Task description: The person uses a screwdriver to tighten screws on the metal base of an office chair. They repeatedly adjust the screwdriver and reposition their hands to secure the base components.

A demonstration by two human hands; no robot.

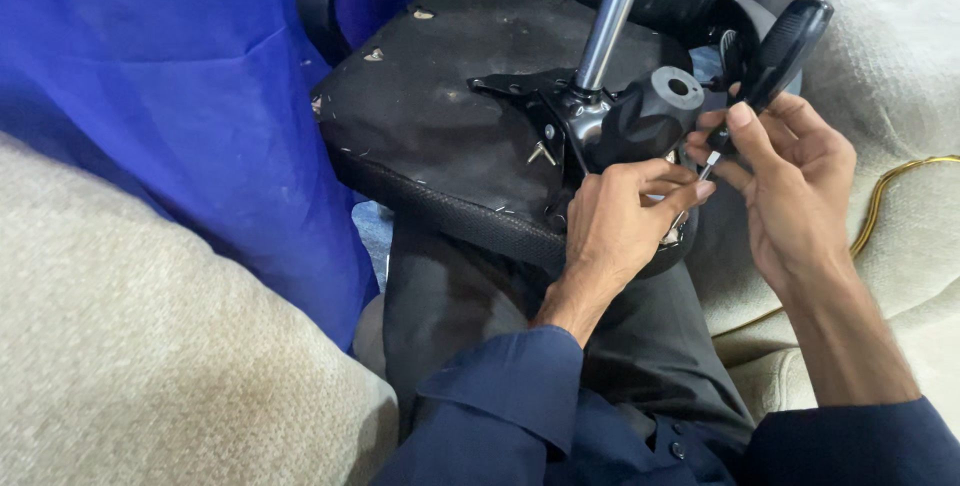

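An upturned black chair seat [450,116] rests on my lap, its dusty underside facing up, with a black metal mechanism [640,121] and a chrome post [612,16] rising from it. My left hand [620,221] pinches the edge of the seat beside the mechanism, fingertips close to the tool's tip. My right hand [790,181] grips a screwdriver with a black handle [785,46], its short metal shaft [708,164] pointing down toward the mechanism's side, next to my left fingers.
Blue cloth [180,96] hangs at the left. Beige cushions [130,346] lie at the lower left and at the right [900,56], with a yellow cord [880,196] across the right one. A metal bracket [541,153] and staples sit on the seat's underside.
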